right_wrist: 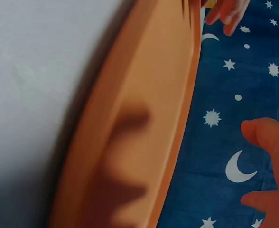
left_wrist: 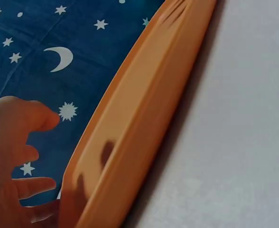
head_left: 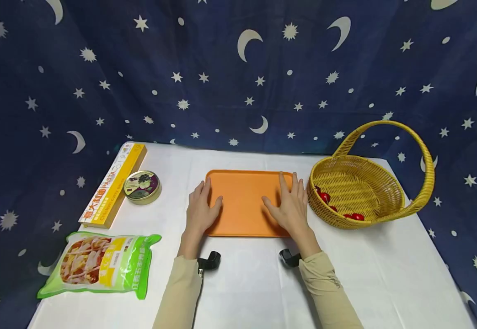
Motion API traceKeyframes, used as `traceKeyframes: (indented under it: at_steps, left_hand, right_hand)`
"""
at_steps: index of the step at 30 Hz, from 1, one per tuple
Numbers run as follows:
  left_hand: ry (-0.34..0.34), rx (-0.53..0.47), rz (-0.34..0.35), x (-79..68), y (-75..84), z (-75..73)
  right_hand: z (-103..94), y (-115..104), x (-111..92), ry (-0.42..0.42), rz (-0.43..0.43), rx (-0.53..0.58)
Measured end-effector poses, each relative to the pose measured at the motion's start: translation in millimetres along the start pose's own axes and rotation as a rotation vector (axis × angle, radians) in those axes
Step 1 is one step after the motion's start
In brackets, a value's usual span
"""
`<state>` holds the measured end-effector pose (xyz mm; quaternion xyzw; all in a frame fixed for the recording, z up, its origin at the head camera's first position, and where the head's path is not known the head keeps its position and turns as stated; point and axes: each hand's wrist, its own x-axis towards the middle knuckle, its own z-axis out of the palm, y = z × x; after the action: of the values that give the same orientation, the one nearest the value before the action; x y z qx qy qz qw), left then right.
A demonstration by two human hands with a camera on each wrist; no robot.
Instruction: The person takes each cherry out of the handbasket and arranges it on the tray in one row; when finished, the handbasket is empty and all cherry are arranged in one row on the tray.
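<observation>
An orange rectangular tray (head_left: 242,203) lies on the white tabletop, its raised rim plain in both wrist views. My left hand (head_left: 201,211) is at the tray's left edge, fingers extended and thumb (head_left: 217,204) reaching over the tray. At the opposite side, my right hand (head_left: 291,208) overlaps the right edge in the head view, with its fingers spread and relaxed. Neither hand grips anything. Dark finger shadows fall on the tray's surface below the right hand in the right wrist view.
To the right stands a yellow wicker basket (head_left: 353,183) with a tall handle and several red cherries (head_left: 357,216). Leftward are a pasta box (head_left: 112,187), a round tin (head_left: 142,187) against it, and a green food bag (head_left: 102,264). A starry blue curtain (head_left: 222,82) hangs behind.
</observation>
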<state>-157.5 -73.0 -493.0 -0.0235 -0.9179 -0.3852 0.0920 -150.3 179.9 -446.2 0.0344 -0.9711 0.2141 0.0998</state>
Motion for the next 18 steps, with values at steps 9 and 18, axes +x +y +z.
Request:
traceKeyframes:
  at_steps: [9,18]
  left_hand:
    - [0.044,-0.105,-0.081,4.8,-4.2,-7.5]
    - [0.030,-0.141,-0.015,9.0,-22.6,-10.1]
  right_hand:
    - [-33.8,5,19,0.012,-0.007,0.085]
    - [-103.0,61,47,-0.169,0.123,0.169]
